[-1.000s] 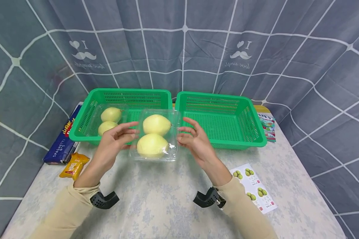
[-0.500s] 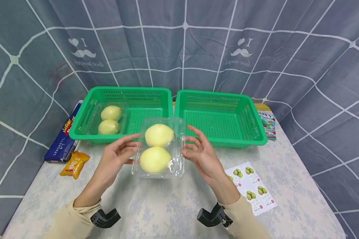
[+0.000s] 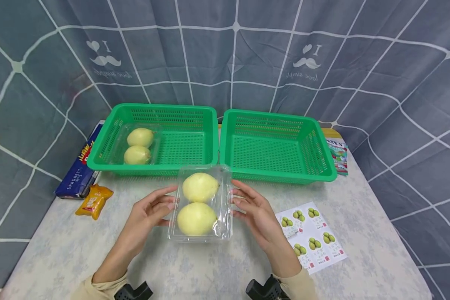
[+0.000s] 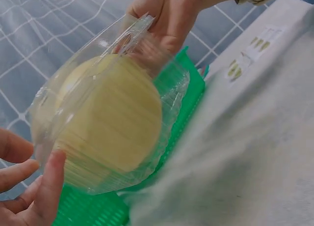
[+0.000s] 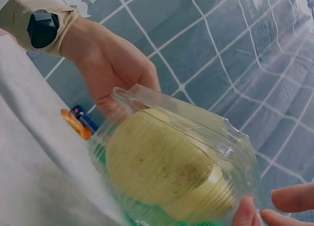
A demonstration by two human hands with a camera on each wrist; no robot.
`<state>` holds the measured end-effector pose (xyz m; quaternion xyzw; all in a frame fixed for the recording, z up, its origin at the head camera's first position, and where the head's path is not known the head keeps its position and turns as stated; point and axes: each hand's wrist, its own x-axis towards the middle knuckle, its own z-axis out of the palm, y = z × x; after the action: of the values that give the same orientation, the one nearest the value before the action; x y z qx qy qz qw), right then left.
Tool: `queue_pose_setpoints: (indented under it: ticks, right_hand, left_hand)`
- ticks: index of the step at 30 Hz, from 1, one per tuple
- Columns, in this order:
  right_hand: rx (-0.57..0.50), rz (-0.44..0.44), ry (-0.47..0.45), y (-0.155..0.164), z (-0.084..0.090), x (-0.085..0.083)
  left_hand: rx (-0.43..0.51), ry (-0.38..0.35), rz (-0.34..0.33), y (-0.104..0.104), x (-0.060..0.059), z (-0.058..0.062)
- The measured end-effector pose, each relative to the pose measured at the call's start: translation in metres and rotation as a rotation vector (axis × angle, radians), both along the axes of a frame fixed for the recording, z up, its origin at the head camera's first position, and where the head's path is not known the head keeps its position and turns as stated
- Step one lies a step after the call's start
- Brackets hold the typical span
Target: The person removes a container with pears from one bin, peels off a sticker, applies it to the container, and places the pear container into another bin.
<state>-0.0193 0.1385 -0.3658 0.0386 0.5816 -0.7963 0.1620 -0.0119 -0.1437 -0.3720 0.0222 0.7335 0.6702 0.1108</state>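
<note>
In the head view, a clear plastic clamshell box [image 3: 226, 196] with two pale yellow fruits [image 3: 196, 219] is held up over the near side of the table, its lid shut. My left hand [image 3: 146, 216] pinches its left edge between thumb and fingers. On the opposite edge, my right hand [image 3: 256, 218] grips in the same way. Both wrist views show the box raised off the cloth, tilted there by the camera angle. Through the ribbed plastic, dark specks show on one fruit [image 5: 157, 159] in the right wrist view.
Behind are two green baskets; the left basket [image 3: 187, 146] contains another box of two fruits [image 3: 138, 154], while the right basket [image 3: 266, 152] stands beside it. A spaghetti box [image 3: 73, 179] and orange packet [image 3: 94, 201] lie left. A label sheet [image 3: 315, 246] and a sweets bag [image 3: 338, 156] lie right.
Both hands have brought the box of fruits toward me and lower, from in front of the left basket's rim to over the tablecloth. The head view has tilted slightly down.
</note>
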Motion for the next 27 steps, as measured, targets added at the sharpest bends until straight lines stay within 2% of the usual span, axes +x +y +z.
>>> queue_pose_setpoints:
  ticks: [15,20,27]
  right_hand:
    - [-0.012,-0.018,-0.133,-0.003,-0.047,0.007]
    - [0.015,0.016,-0.133,-0.004,-0.053,0.005]
    - [0.052,0.057,-0.113,-0.004,-0.055,0.003]
  left_hand:
    - [-0.077,-0.098,-0.111,-0.006,0.007,-0.032]
    - [-0.115,-0.087,-0.095,-0.005,0.005,-0.037]
    - [-0.146,-0.079,-0.073,-0.004,0.003,-0.038]
